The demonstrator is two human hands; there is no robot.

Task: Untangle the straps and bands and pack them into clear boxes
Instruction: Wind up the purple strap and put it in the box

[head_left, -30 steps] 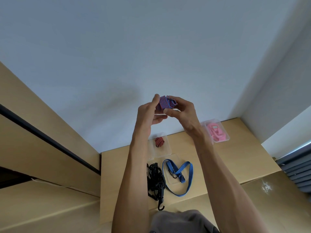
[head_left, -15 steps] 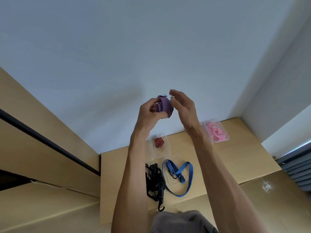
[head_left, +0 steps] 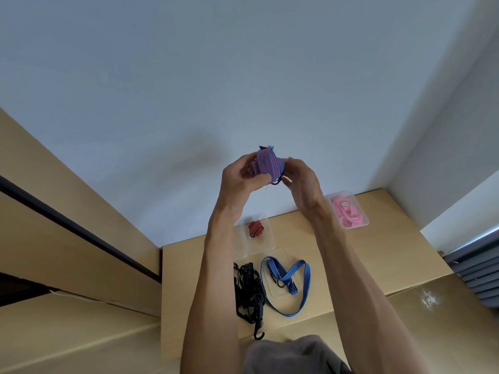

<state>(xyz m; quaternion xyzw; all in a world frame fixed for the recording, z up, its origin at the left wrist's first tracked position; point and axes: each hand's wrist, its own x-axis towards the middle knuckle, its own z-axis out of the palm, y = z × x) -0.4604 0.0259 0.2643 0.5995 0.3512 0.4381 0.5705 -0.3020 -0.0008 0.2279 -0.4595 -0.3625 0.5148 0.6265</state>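
Both hands are raised high above the table, holding a bundled red-and-blue striped strap (head_left: 268, 163) with a black hook at its lower edge. My left hand (head_left: 239, 178) grips the bundle from the left and my right hand (head_left: 301, 178) pinches it from the right. Below on the table lie a black tangle of hooked cords (head_left: 249, 288) and a blue striped strap (head_left: 287, 279) looped over a clear box (head_left: 275, 288). A clear box (head_left: 266, 240) holds a rolled red-and-black band (head_left: 256, 228). Another clear box (head_left: 360, 211) holds pink bands (head_left: 345, 213).
The wooden table (head_left: 364, 263) stands against a pale wall (head_left: 243, 76), with wooden cabinet panels (head_left: 67, 211) to its left. A grey slatted radiator (head_left: 478, 273) sits at the far right. Grey cloth (head_left: 291, 354) shows at the bottom edge.
My right hand had come off the bundle half a second ago and now closes on its right side again. The bundle has turned and sits slightly lower between both hands.
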